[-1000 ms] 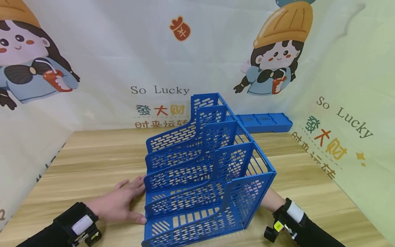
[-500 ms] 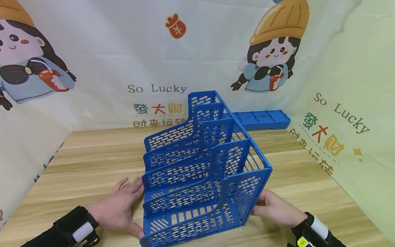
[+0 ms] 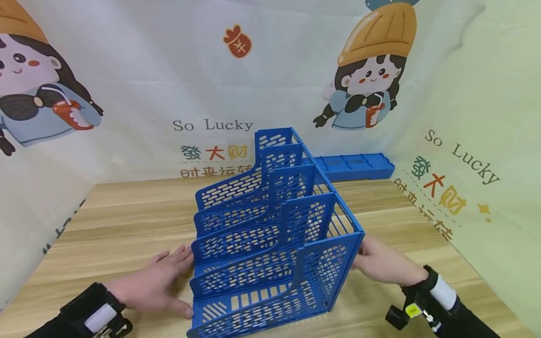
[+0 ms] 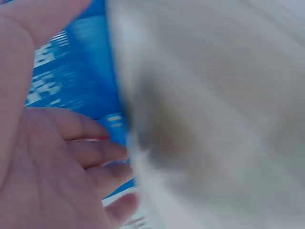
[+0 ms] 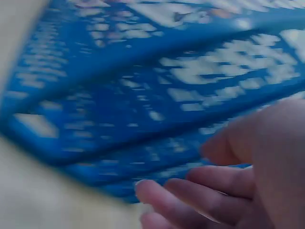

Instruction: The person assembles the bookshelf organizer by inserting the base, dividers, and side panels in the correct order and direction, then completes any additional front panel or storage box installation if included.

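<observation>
A blue plastic file rack (image 3: 249, 244) with several slots and perforated dividers stands upright on the table, its low ends facing left. My left hand (image 3: 154, 285) lies along those low ends, fingers extended and thumb spread, the tips at the rack's edge. In the left wrist view that hand's fingers (image 4: 97, 157) are apart and hold nothing. On the far right side, my right hand (image 3: 386, 260) is at the rack's tall back, its fingertips partly hidden behind the corner. The right wrist view shows its fingers (image 5: 209, 191) loosely bent beside the blurred bars, pinching nothing.
A long, low blue plastic piece (image 3: 355, 166) lies behind the rack at the back right, by the curtain. Printed cloth (image 3: 139, 94) hangs around the back and sides of the wooden table (image 3: 139, 211).
My right hand, mostly hidden behind the rack at first, came into sight near its lower back corner and then moved farther up along the back. The left hand stays at the low ends.
</observation>
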The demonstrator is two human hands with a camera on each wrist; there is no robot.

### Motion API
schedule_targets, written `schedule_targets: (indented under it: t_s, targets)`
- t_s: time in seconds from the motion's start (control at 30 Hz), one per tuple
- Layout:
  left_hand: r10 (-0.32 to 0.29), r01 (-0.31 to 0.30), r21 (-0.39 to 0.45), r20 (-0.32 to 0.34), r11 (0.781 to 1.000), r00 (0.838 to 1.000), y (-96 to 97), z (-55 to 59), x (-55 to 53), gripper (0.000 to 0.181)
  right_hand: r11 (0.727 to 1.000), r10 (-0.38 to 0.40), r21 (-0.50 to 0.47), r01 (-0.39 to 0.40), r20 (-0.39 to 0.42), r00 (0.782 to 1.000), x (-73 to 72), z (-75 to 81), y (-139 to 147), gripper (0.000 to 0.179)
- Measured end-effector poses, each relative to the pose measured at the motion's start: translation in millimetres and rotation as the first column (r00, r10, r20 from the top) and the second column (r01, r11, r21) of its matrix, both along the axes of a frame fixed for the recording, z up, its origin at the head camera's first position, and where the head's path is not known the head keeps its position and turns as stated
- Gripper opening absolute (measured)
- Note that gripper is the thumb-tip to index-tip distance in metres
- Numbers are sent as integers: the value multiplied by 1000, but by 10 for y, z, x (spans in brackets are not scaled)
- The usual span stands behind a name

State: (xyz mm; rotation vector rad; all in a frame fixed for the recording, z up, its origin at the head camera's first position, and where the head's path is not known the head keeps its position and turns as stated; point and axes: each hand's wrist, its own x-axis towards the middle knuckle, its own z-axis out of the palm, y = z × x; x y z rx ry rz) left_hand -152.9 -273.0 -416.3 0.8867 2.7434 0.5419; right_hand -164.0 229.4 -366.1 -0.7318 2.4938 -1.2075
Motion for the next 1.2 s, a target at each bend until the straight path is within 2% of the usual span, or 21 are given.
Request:
schedule_targets:
  t_s: [0.07, 0.1, 0.2, 0.27, 0.3, 0.37, 0.4, 0.47, 0.5, 0.57, 0.63, 0.73, 0.77, 0.8, 0.87, 0.93, 1.0, 1.03, 1.13, 1.2]
  targets:
    - [24, -24, 9, -30, 1000, 999, -19, 121, 35, 117, 997, -73, -1, 73, -62, 995, -87, 274, -24, 45]
    - [37, -37, 14, -72, 999, 997, -24, 192, 60, 107, 995, -103, -14, 102, -89, 991, -142, 410, -47, 45]
    - [93, -83, 61, -196, 995, 976, 31, 417, 172, 69, 981, -194, -45, 190, -126, 973, -340, 757, -158, 44]
    - [77, -33, 160, -275, 986, 958, 127, 506, 265, 39, 972, -231, -59, 226, -111, 967, -504, 920, -264, 48]
    - [42, 18, 211, -277, 977, 960, 185, 532, 315, 26, 970, -240, -58, 236, -94, 966, -591, 984, -323, 51]
    - [-78, 135, 280, -204, 951, 976, 317, 554, 423, 15, 969, -244, -39, 242, -61, 968, -750, 1073, -433, 57]
    - [-160, 205, 299, -169, 932, 973, 380, 537, 467, 16, 971, -239, -18, 238, -52, 970, -818, 1106, -483, 60]
    - [-301, 320, 269, -109, 908, 947, 494, 472, 527, 20, 978, -207, 30, 209, -46, 977, -931, 1140, -563, 61]
    - [-350, 361, 243, -87, 900, 933, 537, 435, 543, 21, 980, -192, 47, 194, -44, 980, -968, 1146, -588, 59]
    - [-405, 412, 198, -79, 889, 911, 587, 354, 540, 16, 984, -167, 53, 169, -45, 985, -1018, 1138, -621, 54]
    - [-416, 427, 188, -95, 885, 904, 582, 291, 515, 12, 987, -155, 38, 157, -64, 986, -1027, 1105, -625, 52]
    - [-380, 385, 254, -72, 887, 922, 503, 271, 460, 15, 982, -186, -52, 182, -97, 978, -986, 1026, -595, 53]
    - [-369, 379, 278, -89, 883, 925, 467, 281, 441, 13, 977, -204, -82, 196, -108, 973, -963, 996, -574, 53]
    - [-353, 376, 282, -130, 883, 926, 437, 300, 424, 13, 971, -224, -113, 211, -115, 968, -939, 964, -548, 54]
    - [-303, 374, 257, -276, 891, 912, 377, 349, 392, 12, 952, -271, -178, 250, -109, 956, -889, 906, -484, 55]
    - [-234, 359, 250, -418, 899, 878, 322, 421, 358, 13, 930, -316, -226, 290, -90, 944, -826, 844, -402, 56]
    - [-137, 321, 246, -558, 915, 819, 274, 498, 323, 13, 909, -357, -254, 330, -70, 931, -738, 769, -312, 59]
    - [-83, 300, 259, -615, 918, 784, 257, 538, 303, 19, 898, -383, -260, 355, -61, 922, -680, 721, -271, 60]
    - [106, 223, 346, -720, 911, 686, 250, 648, 233, 43, 858, -460, -274, 435, -30, 887, -457, 511, -179, 62]
    - [254, 150, 436, -734, 887, 629, 282, 699, 191, 55, 833, -506, -261, 488, -1, 862, -270, 333, -162, 62]
